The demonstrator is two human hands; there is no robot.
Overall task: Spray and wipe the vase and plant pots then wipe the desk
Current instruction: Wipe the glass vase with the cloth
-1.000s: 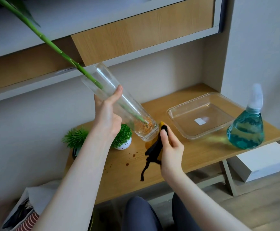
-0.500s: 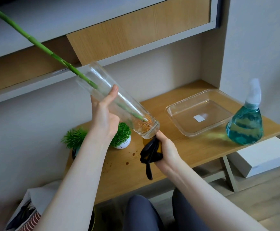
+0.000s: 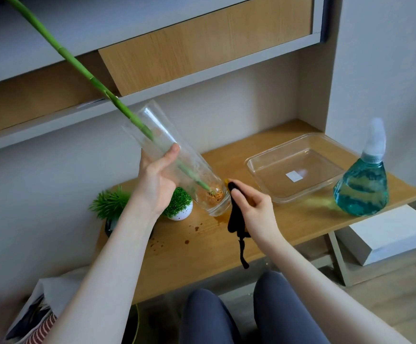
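My left hand [image 3: 156, 181] grips a clear glass vase [image 3: 194, 178], tilted with its mouth up to the left and its base low over the wooden desk [image 3: 301, 219]. A long green bamboo stem [image 3: 78, 65] sticks out of the vase, its orange roots at the base. My right hand [image 3: 254, 209] holds a black cloth [image 3: 235, 219] against the vase's base; a strip of it dangles down. Two small plant pots stand behind my left arm: a white one [image 3: 180, 207] and a dark one [image 3: 110, 207]. A blue spray bottle [image 3: 361, 184] stands at the desk's right end.
A clear plastic tray [image 3: 264, 167] lies on the desk between the vase and the spray bottle. Brown drips [image 3: 197, 228] dot the desk's left half. A shelf with a wood panel [image 3: 202, 45] hangs overhead. A white box [image 3: 385, 232] sits on the floor at the right.
The right hand with the cloth has moved from under the vase's base up to its right side. The vase has tilted a little more upright.
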